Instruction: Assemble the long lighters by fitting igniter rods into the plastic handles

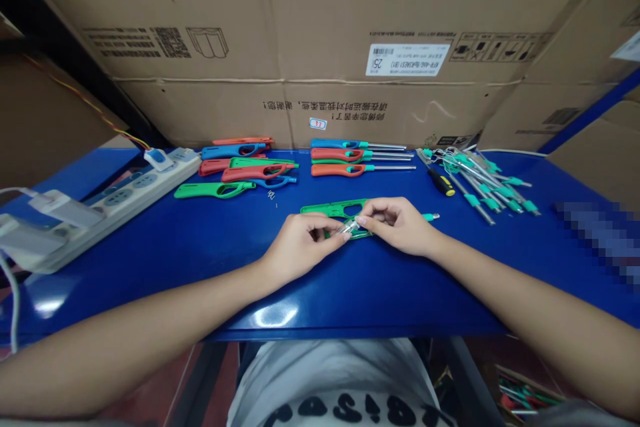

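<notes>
The left hand [303, 240] pinches a small, clear, shiny cylindrical piece [349, 227] between thumb and fingers, low over the front-middle part of a glossy blue tabletop [240, 247]. The right hand [399, 223] has its fingers bent and its thumb tip at the upper right end of the piece; whether it grips that end or only touches it cannot be told. Just behind the hands lies a green plastic lighter-shaped casing [327, 209], its right end partly hidden by the right hand. Behind and to the left is a loose group of red, blue, orange and green plastic lighter handles [214, 191]. Behind the hands, near the cardboard box [320, 33], lie lighters with coloured handles and slim metal tubes [340, 170]. To the right, a black-and-yellow-handled screwdriver [442, 183] lies beside a heap of metal tubes with teal plastic fittings [483, 188]. A long white power strip [120, 197] runs along the left side, with plugs inserted.
</notes>
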